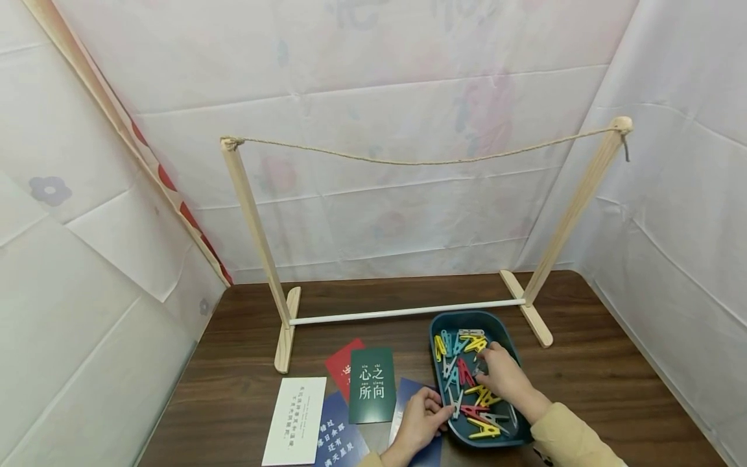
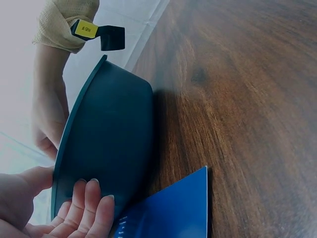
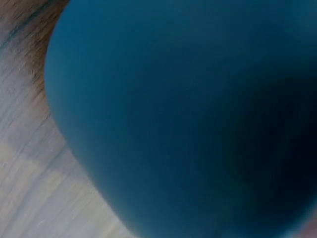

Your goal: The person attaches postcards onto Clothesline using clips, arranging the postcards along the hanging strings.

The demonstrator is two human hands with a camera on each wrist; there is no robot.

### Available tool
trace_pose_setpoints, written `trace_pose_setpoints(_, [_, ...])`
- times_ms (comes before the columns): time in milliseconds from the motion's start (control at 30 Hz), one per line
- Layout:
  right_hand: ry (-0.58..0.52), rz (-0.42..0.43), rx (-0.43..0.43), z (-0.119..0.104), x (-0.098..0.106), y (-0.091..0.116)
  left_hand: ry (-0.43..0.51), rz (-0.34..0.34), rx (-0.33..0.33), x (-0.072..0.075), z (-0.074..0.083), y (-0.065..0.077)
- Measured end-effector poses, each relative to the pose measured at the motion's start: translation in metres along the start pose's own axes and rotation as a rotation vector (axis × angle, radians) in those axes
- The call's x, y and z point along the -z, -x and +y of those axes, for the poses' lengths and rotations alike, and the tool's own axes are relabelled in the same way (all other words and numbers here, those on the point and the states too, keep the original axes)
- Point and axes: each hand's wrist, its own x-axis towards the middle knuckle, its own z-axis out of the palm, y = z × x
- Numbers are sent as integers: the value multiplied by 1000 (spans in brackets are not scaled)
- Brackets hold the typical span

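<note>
A dark blue plastic bin (image 1: 503, 329) holds several clothespins in yellow, red, blue and grey. My left hand (image 1: 421, 415) grips its near left side; in the left wrist view the thumb is at the rim and the fingers (image 2: 91, 203) lie along the outer wall. My right hand (image 1: 506, 375) reaches into the bin from the right, fingertips down among the clothespins. A greyish piece shows under those fingertips; I cannot tell whether they pinch it. Only the bin's outer wall (image 3: 148, 119) fills most of the right wrist view. A blue card (image 1: 430, 452) lies partly under my left hand.
Behind the bin stands a wooden frame with two posts (image 1: 252, 207), a sagging string (image 1: 373, 160) between their tops and a white bar (image 1: 403, 312) low down. Left of the bin lie a green card (image 1: 371, 405), a red card (image 1: 338, 363), a white card (image 1: 294, 421) and another blue card (image 1: 338, 434).
</note>
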Motion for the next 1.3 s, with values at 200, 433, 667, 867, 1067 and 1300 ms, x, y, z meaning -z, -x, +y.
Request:
trace_pose_setpoints(200, [-18, 37, 22, 1, -6, -1, -1, 5, 6, -1, 0, 0])
trace_pose_setpoints(433, [-103, 88, 42, 5, -12, -2, -17, 10, -16, -1, 1, 1])
trace_pose_setpoints(667, [-188, 105, 45, 9, -16, 1, -18, 4, -6, -1, 0, 1])
trace_pose_setpoints(867, [-225, 125, 35, 11, -16, 2, -29, 22, -2, -2, 2, 1])
trace_pose_setpoints(1067, [-241, 137, 11, 13, -15, 3, -13, 33, -18, -2, 24, 9])
trace_pose_setpoints(1300, [-246, 112, -40, 13, -14, 7, -4, 24, 16, 0, 24, 11])
